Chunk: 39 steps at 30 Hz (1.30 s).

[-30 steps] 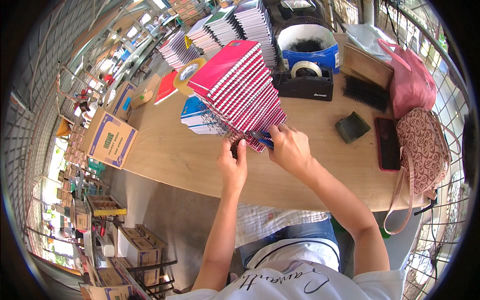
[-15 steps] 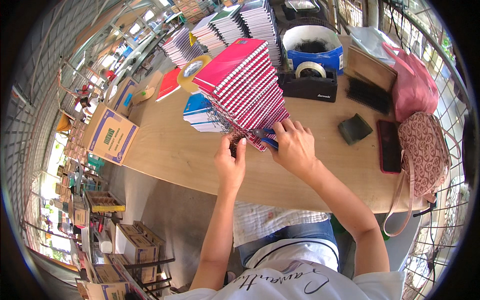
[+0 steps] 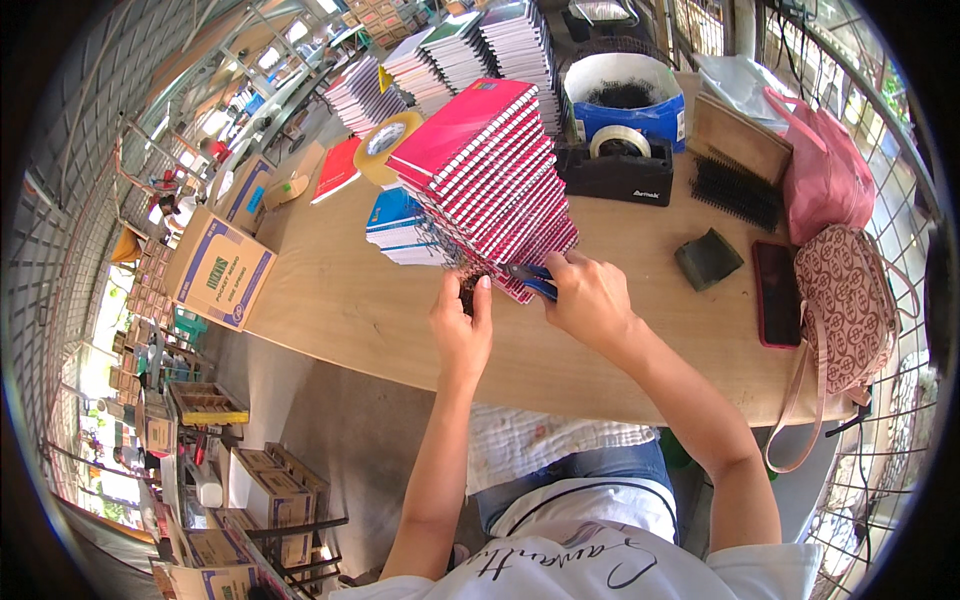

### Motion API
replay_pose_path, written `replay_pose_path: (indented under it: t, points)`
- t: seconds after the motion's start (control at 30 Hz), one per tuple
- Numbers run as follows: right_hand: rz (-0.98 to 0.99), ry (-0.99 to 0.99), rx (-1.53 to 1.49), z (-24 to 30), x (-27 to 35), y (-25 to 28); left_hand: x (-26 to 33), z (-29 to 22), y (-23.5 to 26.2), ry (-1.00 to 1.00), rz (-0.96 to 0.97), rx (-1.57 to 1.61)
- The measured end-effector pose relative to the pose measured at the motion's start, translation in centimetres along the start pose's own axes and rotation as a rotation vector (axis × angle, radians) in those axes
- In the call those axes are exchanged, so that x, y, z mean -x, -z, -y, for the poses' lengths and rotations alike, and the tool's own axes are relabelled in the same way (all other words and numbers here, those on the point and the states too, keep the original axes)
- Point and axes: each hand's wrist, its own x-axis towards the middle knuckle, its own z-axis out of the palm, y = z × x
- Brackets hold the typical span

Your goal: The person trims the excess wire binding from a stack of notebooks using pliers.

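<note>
A tall, slanting stack of red spiral notebooks (image 3: 465, 130) stands on the table in front of me, bound edges facing my hands. My right hand (image 3: 592, 300) grips blue-handled pliers (image 3: 541, 284), whose jaws reach to the lower left corner of the stack. Close by, my left hand (image 3: 460, 325) is closed, thumb and fingers pinching a dark wire coil (image 3: 468, 288). Loose wire ends stick out along that side of the stack, beside a shorter pile of blue notebooks (image 3: 398, 225). Exactly what the jaws touch is too small to make out.
Tape rolls (image 3: 388, 140) lean behind the stack. To its right are a black tape dispenser (image 3: 615, 180), a blue-and-white bucket (image 3: 660, 105), a dark block (image 3: 708, 260), a phone (image 3: 776, 295) and a patterned bag (image 3: 845, 310). A carton (image 3: 222, 268) sits at the table's left end.
The pliers' handles have come closer together as my right hand squeezed. My left hand has stayed at almost the same spot with the wire.
</note>
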Motion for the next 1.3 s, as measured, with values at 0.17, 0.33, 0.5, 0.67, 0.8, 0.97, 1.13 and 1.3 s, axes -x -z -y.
replay_pose_path:
  t: [0.17, 0.33, 0.5, 0.67, 0.8, 0.97, 1.13, 1.3]
  points:
    - [-0.107, 0.068, 0.048, 1.1, -0.1, 1.0, 0.2, 0.0, 0.5, 0.080, 0.028, 0.003]
    - [-0.117, 0.063, 0.078, 1.7, -0.4, 1.4, -0.3, -0.6, 0.8, 0.086, 0.043, -0.030]
    - [-0.105, 0.048, 0.083, 1.7, -0.3, 1.2, -0.2, -0.1, 0.6, 0.019, 0.019, -0.051]
    - [-0.066, 0.051, 0.009, 1.2, -0.8, 0.6, -0.4, -0.7, 0.5, 0.016, 0.021, -0.059]
    - [-0.028, 0.012, -0.013, 1.3, -0.8, 0.8, -0.3, 0.2, 0.6, 0.004, 0.007, -0.043]
    - [-0.072, 0.039, 0.064, 1.2, -0.3, 1.1, -0.4, -0.1, 0.6, 0.000, 0.002, -0.072]
    - [-0.171, 0.051, 0.072, 1.5, -0.2, 1.5, -0.5, -0.4, 0.9, -0.004, 0.024, -0.126]
    - [-0.166, 0.079, 0.096, 2.3, -0.7, 1.8, -0.7, -1.1, 0.9, -0.008, 0.020, -0.062]
